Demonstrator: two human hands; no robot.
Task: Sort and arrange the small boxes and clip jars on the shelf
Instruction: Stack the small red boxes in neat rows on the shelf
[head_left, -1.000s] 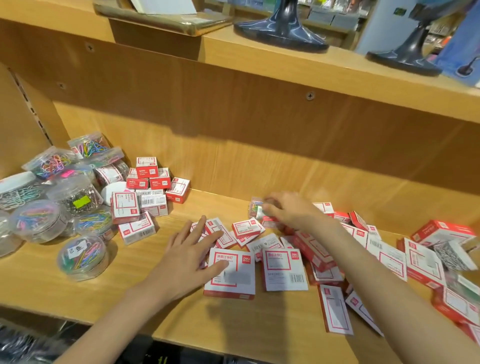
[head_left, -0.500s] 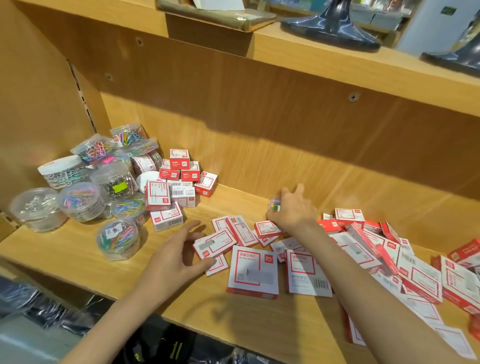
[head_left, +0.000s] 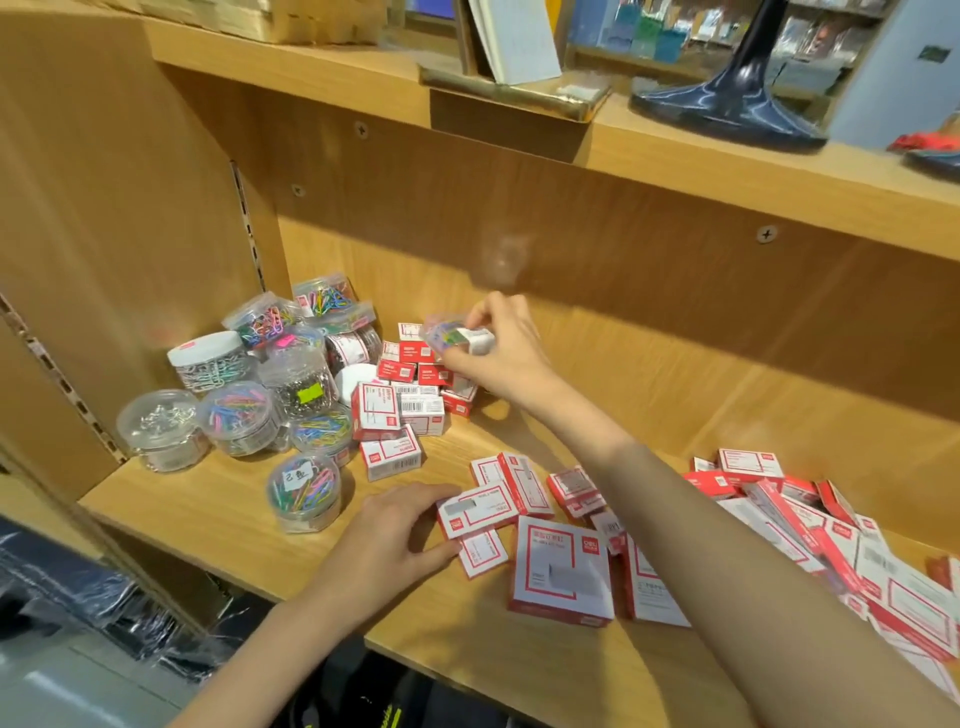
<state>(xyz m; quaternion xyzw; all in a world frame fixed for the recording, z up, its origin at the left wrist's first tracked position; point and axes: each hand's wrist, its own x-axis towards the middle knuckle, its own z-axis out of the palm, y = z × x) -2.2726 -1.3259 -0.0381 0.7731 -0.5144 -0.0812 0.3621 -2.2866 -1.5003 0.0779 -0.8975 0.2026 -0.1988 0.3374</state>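
My right hand (head_left: 498, 358) holds a small clear clip jar (head_left: 453, 333) with coloured clips in the air, above a pile of small red and white boxes (head_left: 410, 395) at the back left of the shelf. Several clear clip jars (head_left: 244, 410) stand left of that pile. My left hand (head_left: 387, 545) rests on the shelf board, fingers touching a flat red and white box (head_left: 475, 506). More such boxes lie scattered in the middle (head_left: 561, 571) and heaped at the right (head_left: 810, 525).
The wooden shelf (head_left: 208, 509) has a side wall on the left and a back panel behind. The upper shelf board (head_left: 675, 150) overhangs, carrying a dark stand base (head_left: 727, 109) and a tray. Plastic-wrapped goods lie below at the lower left.
My right hand has lifted the small clip jar from the middle heap and carried it left and up toward the jars. My left hand has stayed by the flat boxes.
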